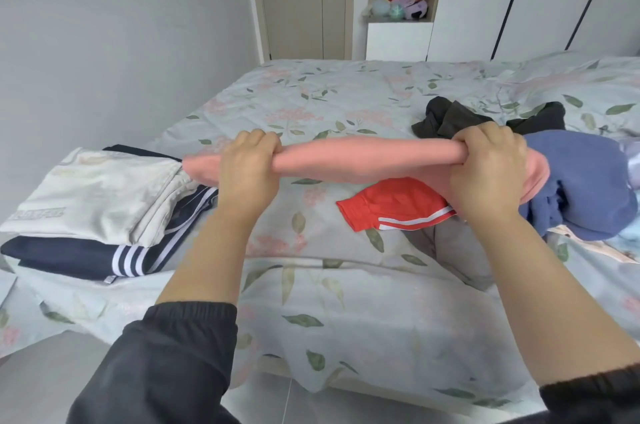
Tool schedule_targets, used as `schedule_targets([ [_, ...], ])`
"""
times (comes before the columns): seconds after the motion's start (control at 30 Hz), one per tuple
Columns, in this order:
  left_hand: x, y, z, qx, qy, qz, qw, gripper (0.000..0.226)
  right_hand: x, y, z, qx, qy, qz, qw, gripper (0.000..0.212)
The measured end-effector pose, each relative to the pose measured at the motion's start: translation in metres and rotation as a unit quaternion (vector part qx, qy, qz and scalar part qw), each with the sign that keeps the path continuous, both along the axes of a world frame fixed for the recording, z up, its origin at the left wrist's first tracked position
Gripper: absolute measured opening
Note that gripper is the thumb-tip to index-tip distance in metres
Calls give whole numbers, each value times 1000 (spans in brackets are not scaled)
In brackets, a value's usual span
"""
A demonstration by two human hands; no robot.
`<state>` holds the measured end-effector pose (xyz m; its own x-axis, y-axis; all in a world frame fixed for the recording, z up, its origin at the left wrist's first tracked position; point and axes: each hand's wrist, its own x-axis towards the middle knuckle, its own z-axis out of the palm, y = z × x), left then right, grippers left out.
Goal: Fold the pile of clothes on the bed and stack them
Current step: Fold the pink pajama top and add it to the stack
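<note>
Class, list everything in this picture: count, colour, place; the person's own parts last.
pink garment: one, pink, held stretched out, centre
cream garment: one, cream, folded, top of the stack at left
navy garment: at least one, navy with white stripes, folded under the cream garment
red shorts: one, red with white stripes, below the pink garment
blue garment: one, blue, unfolded, right
dark garment: one, blackish, crumpled, behind the blue garment
bed: one, pale floral cover
plush toys: several, mixed colours, back shelf
left grip: one, holds the pink garment
right grip: one, holds the pink garment
</note>
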<state>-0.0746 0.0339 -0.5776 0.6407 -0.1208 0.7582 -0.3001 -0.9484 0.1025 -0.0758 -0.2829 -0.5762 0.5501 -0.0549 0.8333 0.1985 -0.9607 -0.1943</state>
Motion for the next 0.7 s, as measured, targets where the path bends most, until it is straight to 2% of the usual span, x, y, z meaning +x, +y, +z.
schedule_targets([
  [0.07,-14,-4,-19,54,-31,-6,998,17,-9,-3,-6,-30,6,-12,999,18],
  [0.1,-20,-5,-30,87,-26,-13,996,11,-15,-5,-14,-56,27,-9,998,20],
  [0.13,-23,-6,-42,131,12,-19,991,8,-23,-7,-24,-89,58,8,994,23],
  [0.17,-27,-7,-53,184,98,-11,978,16,-30,-8,-36,-122,99,28,987,25],
  [0.23,-34,-8,-72,251,271,5,929,31,-46,-12,-61,-181,218,34,958,29],
  [0.27,-37,-8,-79,255,317,11,914,33,-53,-12,-70,-202,284,17,937,30],
  [0.33,-46,-9,-86,224,331,11,917,34,-60,-12,-81,-220,350,-17,910,33],
  [0.43,-55,-9,-89,206,331,9,921,30,-66,-11,-84,-226,370,-37,900,36],
  [0.53,-58,-6,-83,187,389,-10,902,19,-71,-13,-85,-212,406,-12,889,31],
  [0.6,-59,-4,-75,138,476,-40,868,12,-72,-17,-83,-180,444,28,878,24],
  [0.7,-57,-2,-56,71,585,-44,807,23,-71,-24,-73,-54,520,120,844,28],
])
